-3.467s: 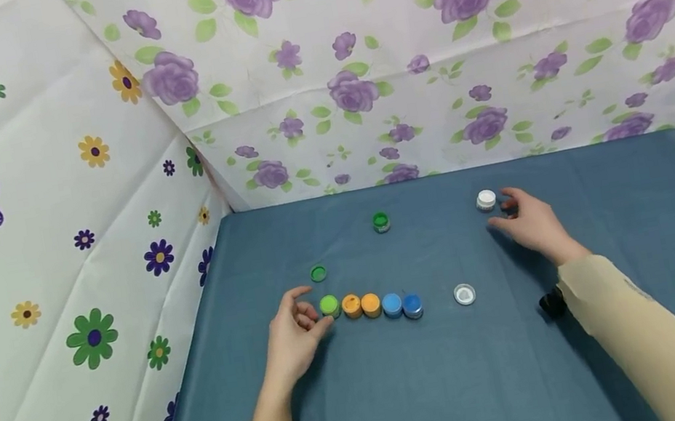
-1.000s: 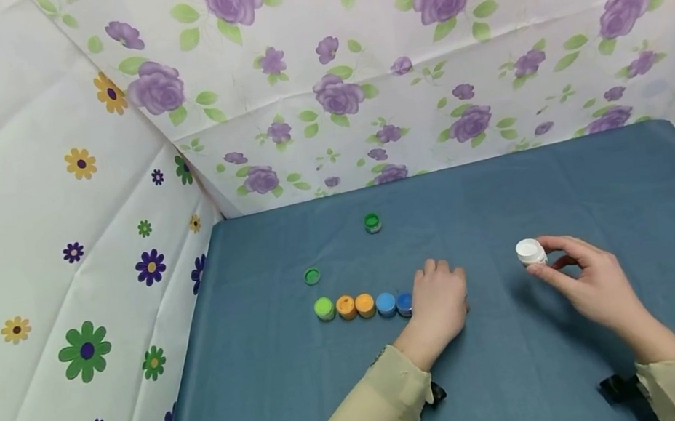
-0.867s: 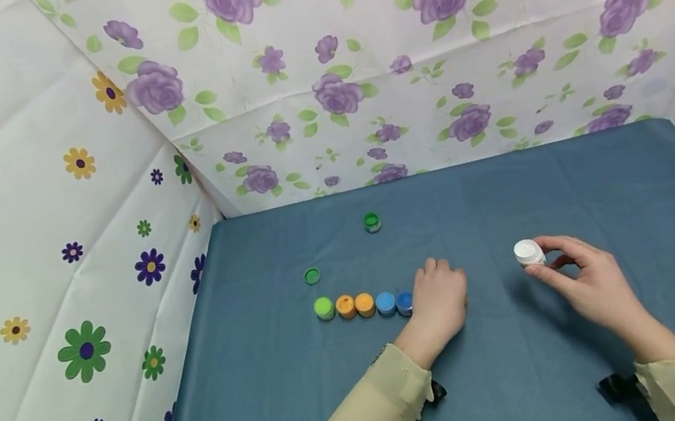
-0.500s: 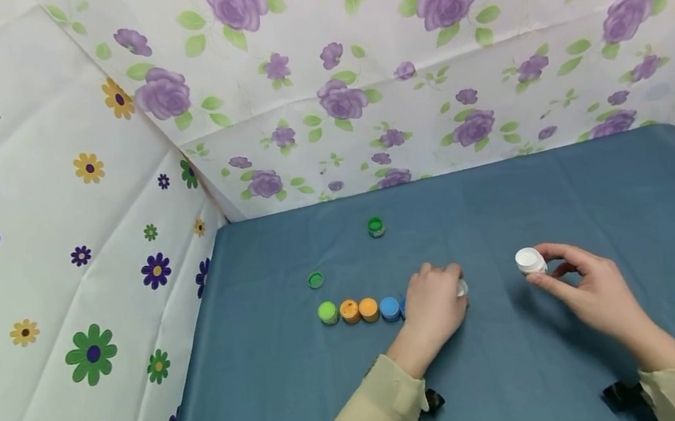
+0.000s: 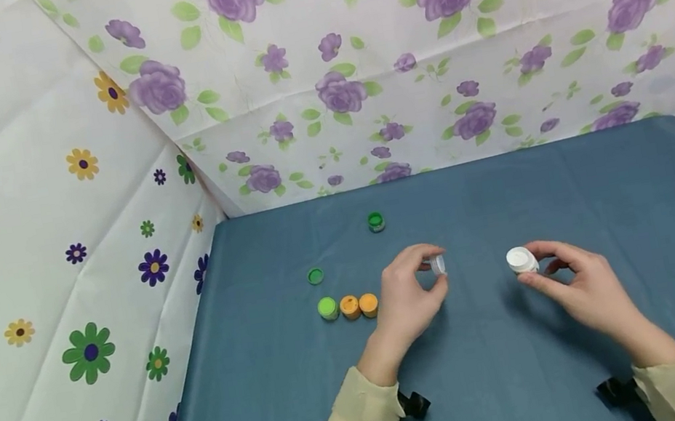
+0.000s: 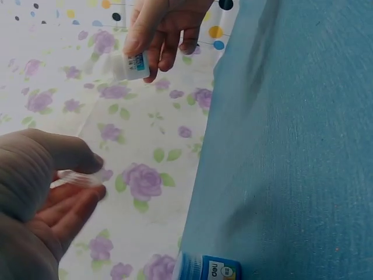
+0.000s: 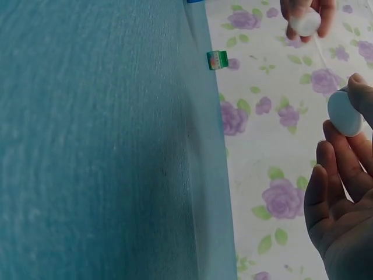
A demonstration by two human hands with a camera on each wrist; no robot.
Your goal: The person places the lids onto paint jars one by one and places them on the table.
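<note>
Raised over the middle of the table, my left hand point(image 5: 404, 303) pinches a white jar lid point(image 5: 438, 266) between thumb and fingers, its inner side facing right. To the right, my right hand point(image 5: 591, 292) holds a small white paint jar point(image 5: 521, 260) by its side, lidless and held above the cloth. A gap separates lid and jar. From the left wrist view, the jar's blue label point(image 6: 136, 62) shows. The right wrist view looks at the jar's white base point(image 7: 344, 114). Two blue jars are hidden behind my left hand in the head view.
A light green jar point(image 5: 328, 308) and two orange jars point(image 5: 359, 306) stand in a row on the blue cloth point(image 5: 537, 385). Behind them are a green lid point(image 5: 315, 276) and an open green jar point(image 5: 375, 222). One blue jar point(image 6: 211, 268) shows in the left wrist view.
My right hand has picked up the white jar and brought it nearer. My left hand has moved right from beside the light green jar and lifted the white lid off the cloth.
</note>
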